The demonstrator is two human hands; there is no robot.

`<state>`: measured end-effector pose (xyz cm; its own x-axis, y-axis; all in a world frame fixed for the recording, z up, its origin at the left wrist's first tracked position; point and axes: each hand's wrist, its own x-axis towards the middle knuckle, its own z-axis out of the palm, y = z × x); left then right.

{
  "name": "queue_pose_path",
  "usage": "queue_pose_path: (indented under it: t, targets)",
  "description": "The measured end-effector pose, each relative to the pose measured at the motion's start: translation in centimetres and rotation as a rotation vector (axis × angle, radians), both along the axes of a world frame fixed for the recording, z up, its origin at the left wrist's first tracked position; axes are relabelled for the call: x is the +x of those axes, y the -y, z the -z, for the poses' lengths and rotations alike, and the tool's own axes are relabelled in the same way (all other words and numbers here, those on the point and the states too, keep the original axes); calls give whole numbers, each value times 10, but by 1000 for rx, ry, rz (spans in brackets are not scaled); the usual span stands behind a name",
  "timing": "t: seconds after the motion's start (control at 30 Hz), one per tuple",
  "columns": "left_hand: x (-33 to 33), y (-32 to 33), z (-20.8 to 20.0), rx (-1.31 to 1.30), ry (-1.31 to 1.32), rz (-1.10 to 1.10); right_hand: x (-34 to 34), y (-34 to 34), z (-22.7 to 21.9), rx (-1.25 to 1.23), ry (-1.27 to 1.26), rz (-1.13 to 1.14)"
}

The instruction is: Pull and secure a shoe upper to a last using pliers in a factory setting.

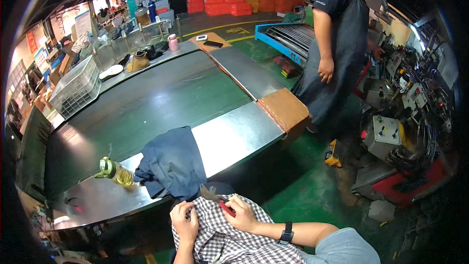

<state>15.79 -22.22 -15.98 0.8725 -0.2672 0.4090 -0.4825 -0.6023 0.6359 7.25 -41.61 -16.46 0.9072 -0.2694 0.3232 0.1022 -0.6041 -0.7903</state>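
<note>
A black-and-white checked cloth [220, 239] covers my lap. My left hand [184, 222] is closed on the cloth's left side, its fingers curled. My right hand [240, 215] is closed around a small red-handled tool [226, 209]; the tool's working end cannot be made out. Just beyond the tool, a crumpled grey-brown piece [210, 194] lies on the cloth's far edge. A dark blue garment [173, 161] is heaped on the metal table edge in front of me, beside a clear bottle with a green lid [115, 171].
A green conveyor belt [146, 102] runs in a metal-topped table. A white crate [75, 85], shoes [138, 62] and a pink bottle [173, 42] line its far side. On the right, a co-worker [337, 54] in a dark apron stands by machinery with a control box [383, 134].
</note>
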Motion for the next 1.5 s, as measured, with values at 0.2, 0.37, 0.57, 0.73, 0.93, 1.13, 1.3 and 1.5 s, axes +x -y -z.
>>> queue_pose_path:
  t: [0.2,0.37,0.57,0.73,0.93,1.13,1.3,1.5]
  targets:
    - [3,-5,17,-10,17,-34,0,-4,5,-19,46,47]
    - [4,11,-21,32,80,96,-5,5,6,53,23,62]
    - [4,18,-25,51,58,105,-6,9,4,63,21,88]
    - [2,21,-32,84,66,111,-6,10,1,69,58,78]
    - [1,23,-31,52,39,123,-7,11,4,81,64,82]
    - [-2,23,-29,35,40,112,-8,10,4,69,100,96]
    - [-1,21,-28,49,36,134,-9,10,2,91,89,95]
    - [-3,22,-29,74,66,134,-9,10,2,80,40,88]
